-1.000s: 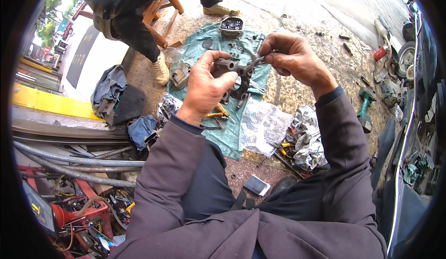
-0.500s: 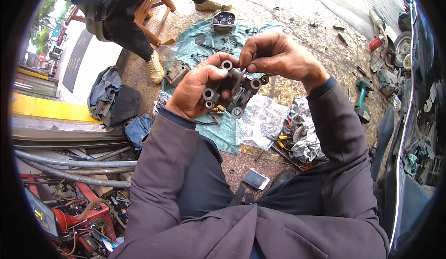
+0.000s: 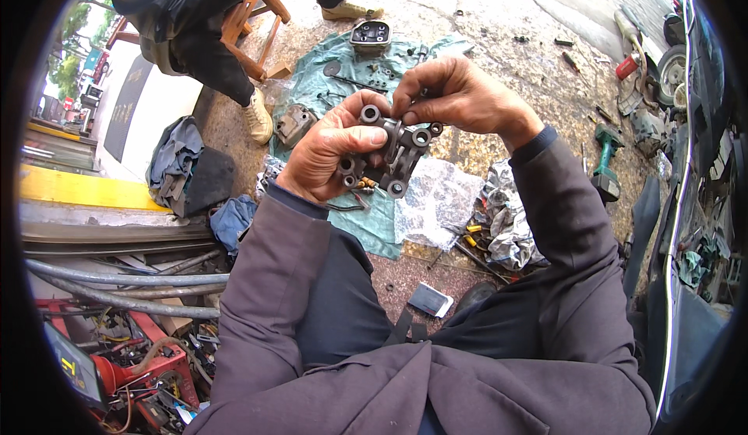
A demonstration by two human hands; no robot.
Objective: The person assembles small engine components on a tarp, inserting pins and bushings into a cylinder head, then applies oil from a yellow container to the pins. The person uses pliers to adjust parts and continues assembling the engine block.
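My left hand (image 3: pixel 331 148) is closed round a dark metal rocker arm holder (image 3: pixel 396 162) with several round bored ends, raised above the green cloth. Its thumb presses across the holder's left side. My right hand (image 3: pixel 463 100) pinches thumb and forefinger together at the holder's upper edge; whatever is between the fingertips is too small or hidden to name. Below, a green cloth (image 3: pixel 366 228) lies spread on the ground. On it are a cylinder head cover (image 3: pixel 370 36), a grey metal casting (image 3: pixel 295 125) and several small loose parts.
A person's leg (image 3: pixel 222 68) and a wooden stool (image 3: pixel 248 61) are at the far left. A green cordless drill (image 3: pixel 606 162) lies to the right, clear plastic wrap (image 3: pixel 436 201) nearer me. A small box (image 3: pixel 430 300) sits between my feet. Metal pipes (image 3: pixel 132 276) run along the left.
My left thumb has moved further across the holder, which has turned slightly. Both hands have shifted a little to the left, the right still pinching at the upper edge.
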